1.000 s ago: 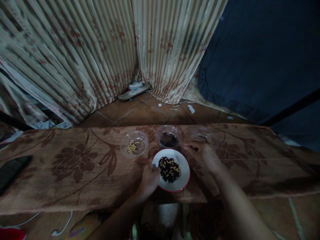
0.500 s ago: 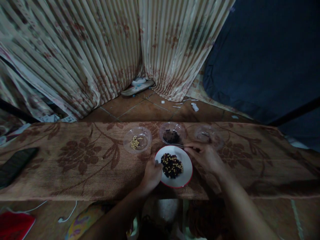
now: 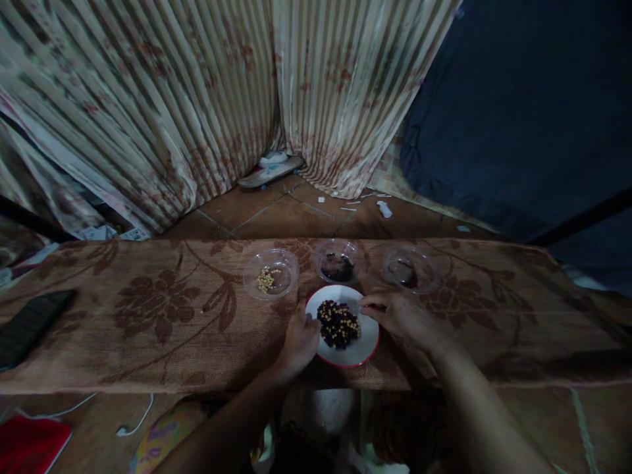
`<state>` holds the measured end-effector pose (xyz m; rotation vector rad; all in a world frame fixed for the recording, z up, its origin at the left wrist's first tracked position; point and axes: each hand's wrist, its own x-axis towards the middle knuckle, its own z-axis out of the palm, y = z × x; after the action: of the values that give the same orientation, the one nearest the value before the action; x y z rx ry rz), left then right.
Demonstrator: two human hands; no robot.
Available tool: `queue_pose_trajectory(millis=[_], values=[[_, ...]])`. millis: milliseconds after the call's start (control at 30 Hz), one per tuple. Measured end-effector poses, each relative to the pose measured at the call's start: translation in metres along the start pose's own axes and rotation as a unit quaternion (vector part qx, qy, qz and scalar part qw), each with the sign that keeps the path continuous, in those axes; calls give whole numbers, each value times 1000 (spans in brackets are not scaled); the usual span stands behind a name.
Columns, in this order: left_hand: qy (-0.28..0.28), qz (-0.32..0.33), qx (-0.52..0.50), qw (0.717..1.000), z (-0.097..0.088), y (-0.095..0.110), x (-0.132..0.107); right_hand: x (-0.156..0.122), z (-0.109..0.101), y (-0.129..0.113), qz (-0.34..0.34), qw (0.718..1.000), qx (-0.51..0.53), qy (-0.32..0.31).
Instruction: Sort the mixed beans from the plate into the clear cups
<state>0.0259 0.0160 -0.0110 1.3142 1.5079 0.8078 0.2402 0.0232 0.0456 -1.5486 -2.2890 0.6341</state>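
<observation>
My left hand (image 3: 300, 337) grips the left rim of a white plate with a red rim (image 3: 366, 339), thumb over the edge. A mixed heap of dark beans and pale yellow beans (image 3: 338, 324) lies on the plate. Over its right side, my right hand (image 3: 397, 317) is closed in a pinch on a thin metal tool (image 3: 359, 303), mostly hidden by the fingers. Behind the plate stand three clear plastic bowls: the left bowl (image 3: 290, 280) with pale beans, the middle bowl (image 3: 340, 247) with black beans, the right bowl (image 3: 428, 275) with a few dark reddish ones.
A brown floral cloth (image 3: 197, 342) covers the narrow table. At its left end lies a dark phone (image 3: 34, 326). Beyond the far edge, a skateboard (image 3: 271, 172) and white scraps (image 3: 384, 209) lie on the tiled floor near striped curtains (image 3: 222, 99).
My right hand has moved from near the middle bowl down and slightly left, over the plate's right side. My left hand still holds the plate's rim.
</observation>
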Motion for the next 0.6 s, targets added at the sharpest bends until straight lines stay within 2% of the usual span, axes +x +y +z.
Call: queue_pose_trajectory(millis=[167,367,600], values=[[9,18,-4,1000,0,0,0,2,-1,-9,9,1000,-28,1],[1,-8,9,1000,0,1,0,2,-2,-11,9,999,-36,-6],[3,-8,7,1000,0,-3,1,4,0,-10,1,1000,-20,-14]])
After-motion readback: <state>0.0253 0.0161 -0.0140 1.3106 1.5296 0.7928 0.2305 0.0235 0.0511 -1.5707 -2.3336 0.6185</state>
